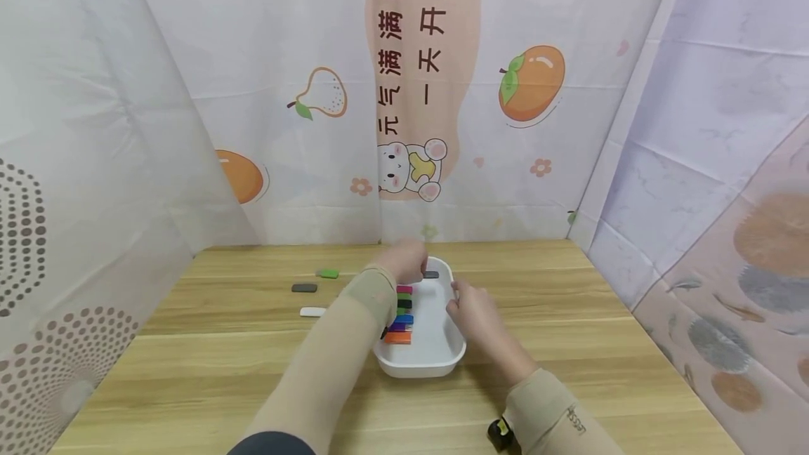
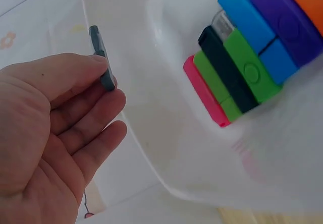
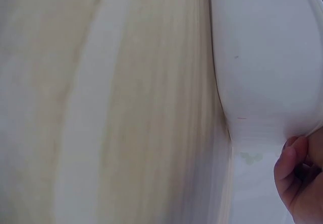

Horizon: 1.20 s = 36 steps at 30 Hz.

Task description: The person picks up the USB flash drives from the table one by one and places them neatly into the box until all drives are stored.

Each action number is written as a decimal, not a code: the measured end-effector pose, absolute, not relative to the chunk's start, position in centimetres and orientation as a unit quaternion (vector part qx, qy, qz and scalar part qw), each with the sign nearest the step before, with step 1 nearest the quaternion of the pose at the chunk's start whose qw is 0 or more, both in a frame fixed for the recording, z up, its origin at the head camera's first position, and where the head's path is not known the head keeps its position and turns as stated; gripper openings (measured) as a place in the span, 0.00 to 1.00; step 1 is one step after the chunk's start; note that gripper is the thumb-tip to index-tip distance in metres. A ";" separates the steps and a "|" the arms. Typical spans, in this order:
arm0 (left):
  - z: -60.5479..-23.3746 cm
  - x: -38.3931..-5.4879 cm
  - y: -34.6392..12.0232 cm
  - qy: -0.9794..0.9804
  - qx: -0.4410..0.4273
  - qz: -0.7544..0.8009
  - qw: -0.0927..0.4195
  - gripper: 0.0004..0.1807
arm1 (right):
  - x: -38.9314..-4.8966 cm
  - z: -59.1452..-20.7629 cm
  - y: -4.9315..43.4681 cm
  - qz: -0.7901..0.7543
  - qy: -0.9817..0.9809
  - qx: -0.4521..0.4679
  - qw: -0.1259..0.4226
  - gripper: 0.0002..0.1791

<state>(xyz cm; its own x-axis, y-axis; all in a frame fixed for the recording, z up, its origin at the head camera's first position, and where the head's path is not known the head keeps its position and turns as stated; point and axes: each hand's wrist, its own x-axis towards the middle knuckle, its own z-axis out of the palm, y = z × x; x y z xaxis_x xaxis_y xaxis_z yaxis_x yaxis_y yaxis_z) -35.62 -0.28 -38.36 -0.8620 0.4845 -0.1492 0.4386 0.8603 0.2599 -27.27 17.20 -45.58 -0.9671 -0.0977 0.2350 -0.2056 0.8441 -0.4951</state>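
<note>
My left hand (image 1: 406, 260) is over the far end of a white plastic tray (image 1: 435, 328). Its thumb and fingers pinch a dark grey USB flash drive (image 2: 104, 62), held beside the tray's wall in the left wrist view. Inside the tray, several flash drives lie side by side in a row: a pink one (image 2: 206, 93), a purple one (image 2: 285, 24), an orange one (image 1: 398, 338), plus green, dark and blue ones. My left forearm partly hides this row in the head view. At the right side of the tray, my right hand (image 1: 475, 309) grips the rim with its fingertips.
Left of the tray on the wooden table (image 1: 208, 350) lie a green flash drive (image 1: 327, 274), a dark grey one (image 1: 304, 288) and a white one (image 1: 312, 312). A small black and yellow object (image 1: 500, 434) is by my right sleeve. A printed curtain (image 1: 316, 181) stands behind.
</note>
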 end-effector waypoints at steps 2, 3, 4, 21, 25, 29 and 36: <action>-38.6 -35.5 0.0 0.959 0.244 0.099 0.102 0.03 | -27.2 -45.6 17.2 0.270 -0.955 0.078 0.097 0.21; -38.7 -35.5 0.2 0.960 0.244 0.096 0.100 0.03 | -27.2 -45.6 17.2 0.270 -0.955 0.078 0.095 0.21; -38.8 -35.5 0.3 0.960 0.245 0.092 0.098 0.04 | -27.2 -45.6 17.3 0.270 -0.955 0.079 0.094 0.21; -40.0 -35.7 0.6 0.962 0.254 0.058 0.081 0.08 | -27.2 -45.6 17.2 0.288 -0.949 0.088 0.095 0.22; -40.5 -35.9 0.7 0.960 0.259 0.063 0.086 0.09 | -27.2 -45.7 17.2 0.286 -0.948 0.090 0.107 0.21; -40.8 -36.1 0.9 0.960 0.262 0.059 0.084 0.11 | -27.1 -45.7 17.2 0.289 -0.947 0.090 0.110 0.21; -41.4 -36.5 1.1 0.961 0.259 0.052 0.086 0.14 | -27.1 -45.7 17.2 0.293 -0.946 0.089 0.106 0.22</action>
<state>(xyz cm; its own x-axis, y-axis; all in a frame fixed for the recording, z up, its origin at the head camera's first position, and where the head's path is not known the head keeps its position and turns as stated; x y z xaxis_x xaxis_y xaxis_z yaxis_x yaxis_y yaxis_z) -36.54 1.09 -41.36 -0.8506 0.5072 -0.1385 0.4892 0.8600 0.1453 -27.15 17.25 -45.72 -0.9616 -0.1060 0.2533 -0.2307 0.8123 -0.5357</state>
